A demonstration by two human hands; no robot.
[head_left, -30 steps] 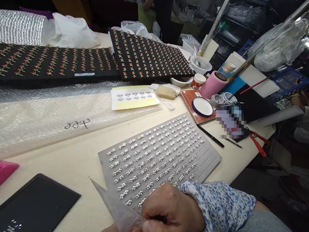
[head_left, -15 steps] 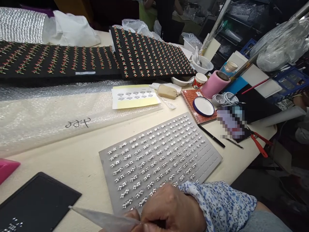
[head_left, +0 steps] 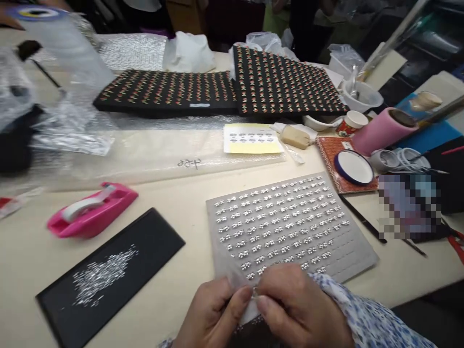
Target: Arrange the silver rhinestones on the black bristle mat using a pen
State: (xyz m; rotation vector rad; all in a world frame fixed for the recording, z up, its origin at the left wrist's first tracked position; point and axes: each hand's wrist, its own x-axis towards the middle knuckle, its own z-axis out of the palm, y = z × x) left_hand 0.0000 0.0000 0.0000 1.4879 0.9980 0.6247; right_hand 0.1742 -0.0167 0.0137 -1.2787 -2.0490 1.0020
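My left hand (head_left: 213,314) and my right hand (head_left: 297,304) meet at the bottom middle, pinching a translucent plastic film (head_left: 250,309) between their fingertips. A tiny silver piece (head_left: 255,291) shows at the fingertips. Just beyond them lies a grey felt board (head_left: 348,256) carrying rows of small silver jewellery pieces, and my fingers overlap its near edge. A blue floral sleeve (head_left: 362,309) covers my right forearm. To the left, a black tray (head_left: 155,241) holds a heap of loose silver pieces.
A pink tape dispenser (head_left: 92,212) stands left of the tray. Bubble wrap (head_left: 145,154) spreads across the table behind. Farther back lie black boards of red-and-gold floral pins (head_left: 290,82). A barcode label sheet (head_left: 252,138), pink roll (head_left: 382,130) and white bowl (head_left: 362,96) sit beyond.
The view has swung left and back, bringing the tray and tape dispenser into full sight. The film no longer points left; both hands now pinch it together.
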